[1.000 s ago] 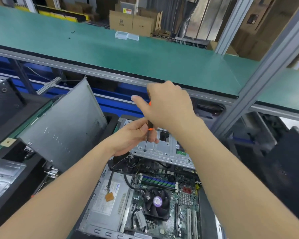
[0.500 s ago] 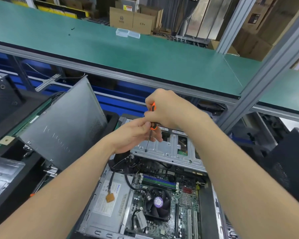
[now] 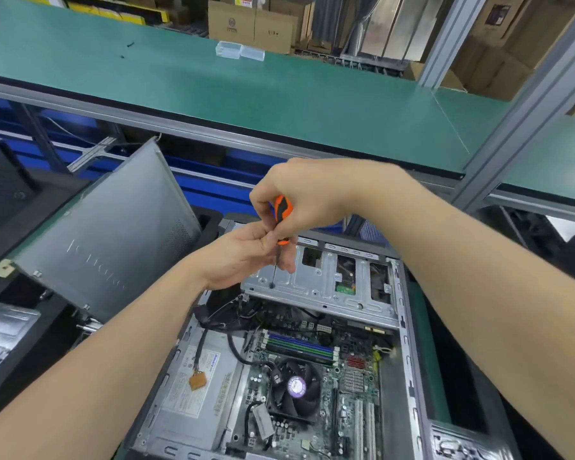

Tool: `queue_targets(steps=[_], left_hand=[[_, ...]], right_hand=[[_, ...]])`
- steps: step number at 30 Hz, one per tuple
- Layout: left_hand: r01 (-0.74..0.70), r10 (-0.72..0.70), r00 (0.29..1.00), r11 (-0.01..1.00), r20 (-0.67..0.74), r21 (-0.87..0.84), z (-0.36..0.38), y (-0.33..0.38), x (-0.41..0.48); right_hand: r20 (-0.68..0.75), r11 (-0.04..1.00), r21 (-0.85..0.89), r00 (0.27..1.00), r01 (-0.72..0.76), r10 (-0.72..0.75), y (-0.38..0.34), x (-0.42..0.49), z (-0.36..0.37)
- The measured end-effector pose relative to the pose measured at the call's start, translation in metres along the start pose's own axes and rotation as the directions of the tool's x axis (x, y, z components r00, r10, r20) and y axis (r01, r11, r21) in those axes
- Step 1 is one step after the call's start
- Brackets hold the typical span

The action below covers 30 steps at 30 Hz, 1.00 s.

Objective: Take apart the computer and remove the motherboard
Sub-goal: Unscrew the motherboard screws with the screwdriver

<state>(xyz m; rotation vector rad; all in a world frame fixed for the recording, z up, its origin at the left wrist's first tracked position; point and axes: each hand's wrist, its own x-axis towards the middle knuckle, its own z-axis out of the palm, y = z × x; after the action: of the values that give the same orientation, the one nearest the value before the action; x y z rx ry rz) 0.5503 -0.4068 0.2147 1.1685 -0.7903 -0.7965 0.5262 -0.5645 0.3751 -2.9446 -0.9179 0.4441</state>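
The open computer case (image 3: 409,370) lies flat in front of me. Inside it the green motherboard (image 3: 346,403) shows a black CPU fan (image 3: 294,388) and blue memory sticks (image 3: 301,346). A silver drive cage (image 3: 326,287) spans the far end. My right hand (image 3: 309,197) grips the orange and black handle of a screwdriver (image 3: 281,217), held upright, its tip on the cage's left corner. My left hand (image 3: 246,257) pinches the shaft just below the handle.
The grey power supply (image 3: 196,390) fills the case's left side, with a loose orange connector (image 3: 197,381) on it. The removed side panel (image 3: 110,234) leans at the left. A green shelf (image 3: 279,91) runs overhead behind, carrying two clear plastic boxes (image 3: 239,51).
My right hand has curled its fingers round the screwdriver handle, so the handle shows more. The view has shifted, bringing more of the drive cage into sight. The tip stays on the same corner.
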Motion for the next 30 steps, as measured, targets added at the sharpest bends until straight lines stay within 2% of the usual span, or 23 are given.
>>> queue_targets(steps=[3, 4, 5, 7, 8, 9, 12, 14, 17, 21, 26, 30], left_hand=[[-0.008, 0.009, 1.0, 0.999, -0.022, 0.045, 0.0, 0.0, -0.005], [-0.014, 0.016, 0.999, 0.998, -0.042, 0.06, 0.0, -0.001, -0.007], [-0.022, 0.027, 0.998, 0.997, -0.062, 0.077, 0.002, -0.002, -0.008], [-0.046, 0.055, 0.994, 0.994, -0.09, 0.095, 0.007, -0.005, -0.011], [-0.057, 0.067, 0.992, 0.993, -0.106, 0.1, 0.01, -0.005, -0.012], [-0.065, 0.077, 0.989, 0.993, -0.123, 0.103, 0.012, -0.006, -0.013], [-0.06, 0.075, 0.989, 0.991, -0.125, 0.122, 0.011, -0.005, -0.017], [-0.044, 0.06, 0.991, 0.991, -0.123, 0.126, 0.008, -0.003, -0.019], [-0.033, 0.05, 0.992, 0.99, -0.118, 0.138, 0.01, 0.0, -0.02], [-0.004, 0.036, 0.991, 0.97, -0.126, 0.244, 0.017, 0.001, -0.014], [0.05, -0.001, 0.989, 0.941, -0.146, 0.335, 0.014, 0.005, -0.016], [0.135, -0.072, 0.986, 0.868, -0.148, 0.478, 0.01, 0.004, -0.018]], right_hand=[[-0.21, 0.985, -0.02, 0.964, -0.174, 0.166, -0.016, -0.007, 0.012], [-0.311, 0.955, 0.037, 0.905, -0.293, 0.29, -0.024, -0.008, 0.017], [-0.376, 0.895, 0.129, 0.814, -0.426, 0.442, -0.034, -0.007, 0.021], [-0.358, 0.733, 0.304, 0.64, -0.609, 0.68, -0.046, 0.0, 0.027], [-0.33, 0.691, 0.346, 0.607, -0.635, 0.723, -0.049, 0.004, 0.029], [-0.312, 0.681, 0.376, 0.606, -0.629, 0.732, -0.051, 0.009, 0.031], [-0.262, 0.689, 0.456, 0.655, -0.563, 0.709, -0.048, 0.012, 0.032], [-0.212, 0.726, 0.446, 0.726, -0.524, 0.654, -0.042, 0.006, 0.029], [-0.149, 0.823, 0.306, 0.83, -0.478, 0.537, -0.034, -0.007, 0.018], [-0.058, 0.912, 0.146, 0.917, -0.384, 0.396, -0.03, -0.016, 0.002], [-0.028, 0.975, -0.039, 0.975, -0.22, 0.219, -0.03, -0.018, -0.009], [-0.037, 0.981, -0.15, 0.993, -0.119, 0.115, -0.032, -0.016, 0.001]])
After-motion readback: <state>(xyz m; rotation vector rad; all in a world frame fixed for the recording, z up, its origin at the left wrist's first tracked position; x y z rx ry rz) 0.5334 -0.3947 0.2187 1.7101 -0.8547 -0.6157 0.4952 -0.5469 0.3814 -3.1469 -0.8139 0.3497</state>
